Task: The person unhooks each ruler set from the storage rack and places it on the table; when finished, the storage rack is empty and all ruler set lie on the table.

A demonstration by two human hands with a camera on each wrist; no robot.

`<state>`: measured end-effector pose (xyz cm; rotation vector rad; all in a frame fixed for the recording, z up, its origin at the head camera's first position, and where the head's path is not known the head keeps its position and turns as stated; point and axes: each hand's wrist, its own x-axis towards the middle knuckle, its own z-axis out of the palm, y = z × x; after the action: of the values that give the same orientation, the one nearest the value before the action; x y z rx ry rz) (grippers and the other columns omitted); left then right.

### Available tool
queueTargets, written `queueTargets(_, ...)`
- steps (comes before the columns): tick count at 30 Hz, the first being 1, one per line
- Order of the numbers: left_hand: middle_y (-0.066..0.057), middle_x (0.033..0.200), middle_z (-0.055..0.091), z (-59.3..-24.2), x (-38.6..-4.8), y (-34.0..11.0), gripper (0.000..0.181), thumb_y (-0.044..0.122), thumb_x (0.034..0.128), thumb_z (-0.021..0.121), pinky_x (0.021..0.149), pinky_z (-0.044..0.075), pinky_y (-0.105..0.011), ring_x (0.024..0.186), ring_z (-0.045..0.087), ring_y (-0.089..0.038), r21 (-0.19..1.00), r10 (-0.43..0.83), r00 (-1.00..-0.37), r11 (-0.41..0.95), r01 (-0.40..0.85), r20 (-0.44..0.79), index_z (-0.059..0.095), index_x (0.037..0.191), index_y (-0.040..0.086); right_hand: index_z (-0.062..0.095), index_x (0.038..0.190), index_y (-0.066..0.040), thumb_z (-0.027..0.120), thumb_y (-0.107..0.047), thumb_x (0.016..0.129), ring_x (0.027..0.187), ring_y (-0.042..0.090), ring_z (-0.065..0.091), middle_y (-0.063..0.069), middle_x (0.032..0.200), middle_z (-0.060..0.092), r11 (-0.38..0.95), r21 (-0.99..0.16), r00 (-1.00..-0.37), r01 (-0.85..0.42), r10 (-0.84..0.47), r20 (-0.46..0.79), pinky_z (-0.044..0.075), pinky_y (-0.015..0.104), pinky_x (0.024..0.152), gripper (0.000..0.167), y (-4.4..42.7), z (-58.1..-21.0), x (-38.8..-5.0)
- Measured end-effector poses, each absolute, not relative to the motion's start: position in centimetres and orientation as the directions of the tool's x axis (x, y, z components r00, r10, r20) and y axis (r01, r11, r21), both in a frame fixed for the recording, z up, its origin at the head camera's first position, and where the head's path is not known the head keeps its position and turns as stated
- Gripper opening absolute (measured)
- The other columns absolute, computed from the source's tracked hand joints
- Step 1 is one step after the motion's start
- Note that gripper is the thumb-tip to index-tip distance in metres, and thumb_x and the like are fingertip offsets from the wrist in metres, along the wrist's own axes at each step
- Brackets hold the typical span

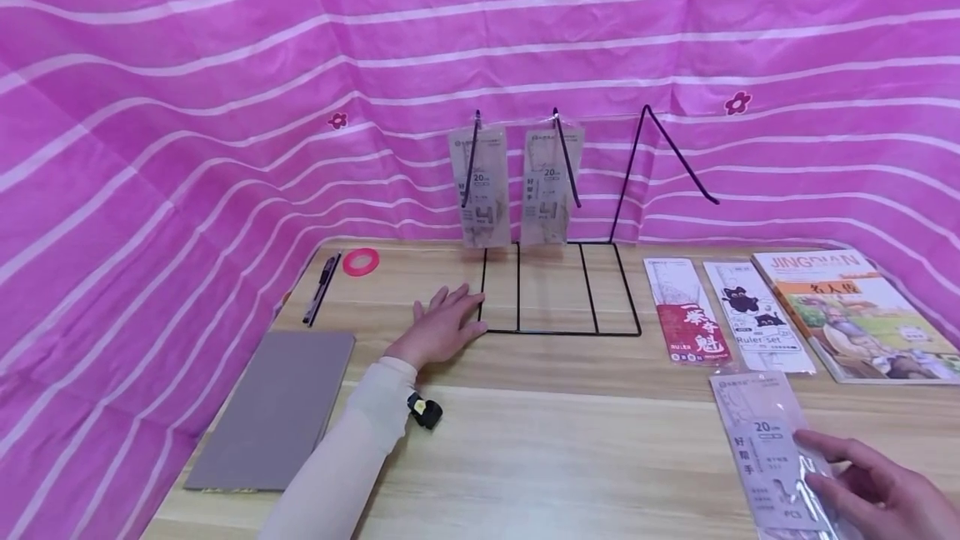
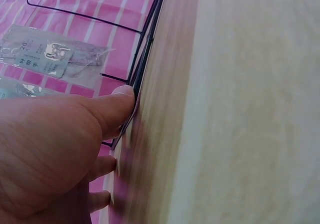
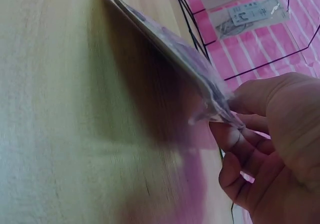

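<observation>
Over the right part of the surface (image 1: 525, 457), well out from its back edge, you hold a flat clear packet marked "20" (image 1: 765, 440). Your right hand (image 1: 892, 482) pinches it by its right side between thumb and curled fingers, and it tilts above the wood; whether its far end touches down, you cannot tell. Just beyond it lie a red and white ruler packet (image 1: 692, 323) and a white "Ruler set" packet (image 1: 753, 323) with black cats, side by side. To their right, toward the surface's back right corner, is a magazine (image 1: 862, 315).

Near the middle of the back edge, a black wire rack (image 1: 518, 290) lies with its base flat and its wire arms raised. Your left hand (image 1: 442, 325) rests at the base's left side, fingers extended and spread, thumb touching the wire. Two packets, a left one (image 1: 491, 190) and a right one (image 1: 540, 190), hang from the left and middle arms.

By the back left corner are a red tape ring (image 1: 348, 263) and dark pens (image 1: 322, 288); along the left edge lies a grey board (image 1: 277, 411). Pink striped cloth (image 1: 450, 40) rises behind.
</observation>
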<state>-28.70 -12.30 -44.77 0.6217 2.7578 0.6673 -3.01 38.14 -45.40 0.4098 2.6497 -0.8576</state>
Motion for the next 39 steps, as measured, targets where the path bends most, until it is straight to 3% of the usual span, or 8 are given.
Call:
queueTargets(4, -0.008, 0.178, 0.016, -44.7, -28.7, -12.2, 0.065, 0.051, 0.1078, 0.053, 0.123, -0.004, -0.079, 0.164, 0.005, -0.042, 0.478, 0.449, -0.883, 0.810, 0.338, -0.137, 0.036, 0.165, 0.027, 0.041, 0.159, -0.003, 0.066, -0.046, 0.103, 0.078, 0.005, 0.055, -0.004, 0.101, 0.065, 0.811, -0.458, -0.896, 0.362, 0.168, -0.410, 0.042, 0.020, 0.063, 0.075, 38.2, -45.6, -3.2)
queueTargets(10, -0.007, 0.178, 0.016, -44.7, -28.8, -12.1, 0.064, 0.051, 0.1079, 0.053, 0.123, -0.004, -0.079, 0.164, 0.004, -0.041, 0.476, 0.451, -0.881, 0.812, 0.339, -0.141, 0.036, 0.165, 0.028, 0.045, 0.156, 0.000, 0.072, -0.044, 0.099, 0.084, 0.012, 0.055, -0.002, 0.095, 0.062, 0.827, -0.430, -0.891, 0.362, 0.172, -0.420, 0.039, 0.021, 0.063, 0.077, 37.8, -45.7, -3.7)
queueTargets(22, -0.007, 0.178, 0.017, -44.8, -28.9, -12.1, 0.064, 0.050, 0.1081, 0.053, 0.123, -0.004, -0.078, 0.164, 0.005, -0.042, 0.471, 0.448, -0.883, 0.814, 0.340, -0.136, 0.036, 0.165, 0.027, 0.052, 0.150, 0.003, 0.076, -0.045, 0.096, 0.088, 0.016, 0.053, 0.007, 0.109, 0.056, 0.856, -0.398, -0.900, 0.331, 0.160, -0.406, 0.037, 0.022, 0.062, 0.076, 37.5, -45.6, -4.3)
queueTargets(30, -0.005, 0.178, 0.017, -45.0, -29.0, -11.7, 0.063, 0.051, 0.1079, 0.053, 0.123, -0.003, -0.079, 0.165, 0.005, -0.040, 0.479, 0.457, -0.880, 0.806, 0.348, -0.130, 0.037, 0.165, 0.028, 0.061, 0.139, 0.004, 0.081, -0.035, 0.093, 0.086, 0.013, 0.051, 0.007, 0.107, 0.057, 0.904, -0.372, -0.958, 0.213, 0.118, -0.260, 0.036, 0.020, 0.064, 0.063, 38.5, -46.3, -4.1)
queueTargets(36, -0.005, 0.178, 0.018, -44.9, -29.0, -12.0, 0.063, 0.051, 0.1079, 0.053, 0.124, -0.003, -0.078, 0.165, 0.005, -0.040, 0.478, 0.449, -0.884, 0.809, 0.341, -0.129, 0.037, 0.165, 0.028, 0.059, 0.140, 0.003, 0.079, -0.042, 0.094, 0.084, 0.016, 0.054, 0.010, 0.107, 0.059, 0.898, -0.359, -0.945, 0.254, 0.152, -0.289, 0.040, 0.020, 0.060, 0.068, 38.3, -46.3, -4.3)
queueTargets(39, -0.006, 0.178, 0.018, -44.9, -28.9, -12.1, 0.063, 0.050, 0.1079, 0.054, 0.123, -0.003, -0.079, 0.165, 0.005, -0.040, 0.483, 0.447, -0.885, 0.808, 0.337, -0.130, 0.038, 0.165, 0.027, 0.059, 0.139, 0.004, 0.077, -0.043, 0.096, 0.077, 0.010, 0.052, 0.009, 0.104, 0.057, 0.901, -0.366, -0.962, 0.231, 0.156, -0.225, 0.040, 0.020, 0.057, 0.066, 37.8, -46.0, -4.3)
